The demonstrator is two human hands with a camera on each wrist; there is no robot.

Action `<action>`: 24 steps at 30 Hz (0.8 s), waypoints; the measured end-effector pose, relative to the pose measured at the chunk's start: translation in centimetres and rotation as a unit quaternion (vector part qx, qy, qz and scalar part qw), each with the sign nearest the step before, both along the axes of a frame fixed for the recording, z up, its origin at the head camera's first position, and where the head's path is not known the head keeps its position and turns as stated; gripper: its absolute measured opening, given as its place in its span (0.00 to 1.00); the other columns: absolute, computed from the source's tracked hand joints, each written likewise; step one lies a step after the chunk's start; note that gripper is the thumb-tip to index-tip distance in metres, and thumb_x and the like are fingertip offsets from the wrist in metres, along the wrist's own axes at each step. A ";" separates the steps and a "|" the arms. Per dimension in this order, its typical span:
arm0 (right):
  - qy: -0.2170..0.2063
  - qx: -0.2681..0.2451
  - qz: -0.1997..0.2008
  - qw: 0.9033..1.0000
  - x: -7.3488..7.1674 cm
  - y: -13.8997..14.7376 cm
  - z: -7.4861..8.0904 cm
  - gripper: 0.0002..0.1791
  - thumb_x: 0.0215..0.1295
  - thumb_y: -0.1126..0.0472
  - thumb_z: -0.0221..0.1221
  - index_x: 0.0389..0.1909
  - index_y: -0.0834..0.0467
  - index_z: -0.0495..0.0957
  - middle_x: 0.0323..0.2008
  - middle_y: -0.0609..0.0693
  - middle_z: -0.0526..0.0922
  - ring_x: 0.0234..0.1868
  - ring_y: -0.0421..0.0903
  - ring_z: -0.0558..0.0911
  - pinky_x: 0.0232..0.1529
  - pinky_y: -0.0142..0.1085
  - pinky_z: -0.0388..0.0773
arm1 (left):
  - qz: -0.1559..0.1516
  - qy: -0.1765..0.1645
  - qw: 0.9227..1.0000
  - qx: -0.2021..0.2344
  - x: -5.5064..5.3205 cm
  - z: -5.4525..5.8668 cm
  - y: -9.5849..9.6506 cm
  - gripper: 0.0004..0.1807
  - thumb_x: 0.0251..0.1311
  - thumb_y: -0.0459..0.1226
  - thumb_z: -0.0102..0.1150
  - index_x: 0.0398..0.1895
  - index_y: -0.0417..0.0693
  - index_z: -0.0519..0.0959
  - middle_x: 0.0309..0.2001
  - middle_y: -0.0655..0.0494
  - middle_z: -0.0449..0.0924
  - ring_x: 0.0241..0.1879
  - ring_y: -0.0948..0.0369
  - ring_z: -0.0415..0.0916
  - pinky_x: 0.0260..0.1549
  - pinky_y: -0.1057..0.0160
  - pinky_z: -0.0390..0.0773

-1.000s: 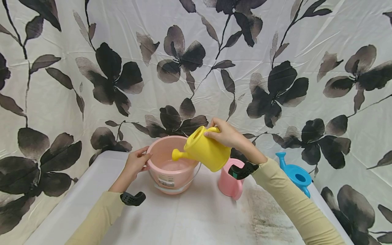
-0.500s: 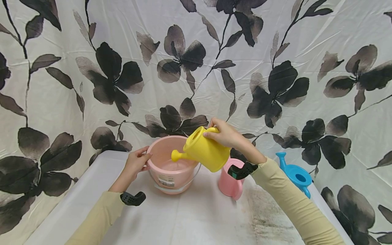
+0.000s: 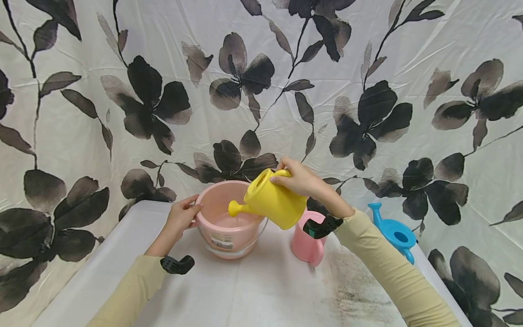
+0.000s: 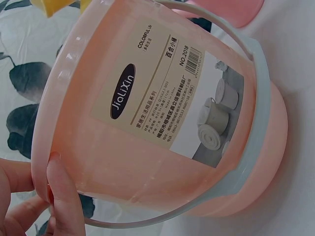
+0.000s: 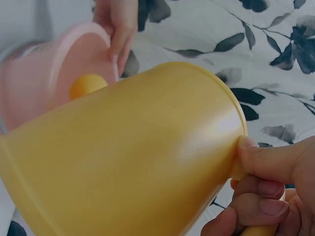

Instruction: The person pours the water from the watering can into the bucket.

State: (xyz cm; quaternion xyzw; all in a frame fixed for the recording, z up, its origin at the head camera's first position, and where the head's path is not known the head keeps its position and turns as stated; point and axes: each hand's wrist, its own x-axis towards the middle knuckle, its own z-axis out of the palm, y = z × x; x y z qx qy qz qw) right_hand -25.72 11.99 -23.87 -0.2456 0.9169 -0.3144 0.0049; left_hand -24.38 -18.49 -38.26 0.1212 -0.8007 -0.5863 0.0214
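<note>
A yellow watering can (image 3: 278, 202) tilts over the pink bucket (image 3: 222, 231), its spout pointing down into the opening. My right hand (image 3: 300, 178) grips the can's handle, fingers curled round it in the right wrist view. Below the spout a faint thin stream seems to show inside the bucket. My left hand (image 3: 180, 217) pinches the bucket's rim at its left side, with the thumb on the outer wall in the left wrist view. The bucket stands upright on the white table, and its pale handle (image 4: 246, 162) hangs down along the front.
A pink watering can (image 3: 308, 240) stands on the table right of the bucket, partly hidden by the right wrist and yellow can. At the table's right edge sits a blue watering can (image 3: 396, 234). A floral cloth (image 3: 245, 118) hangs behind the table (image 3: 245, 295).
The yellow watering can and right hand have shifted very slightly left. The left hand and bucket stay in place.
</note>
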 end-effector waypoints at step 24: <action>-0.006 0.009 0.003 1.000 0.0 -0.3 0.1 0.12 0.65 0.56 0.60 0.36 0.59 0.70 0.39 0.55 0.76 0.36 0.48 0.75 0.33 0.32 0.72 | 0.001 0.001 1.000 0.003 0.0 0.1 0.0 0.30 0.70 0.40 0.48 0.73 0.46 0.57 0.49 0.43 0.69 0.28 0.69 0.71 0.26 0.75 0.81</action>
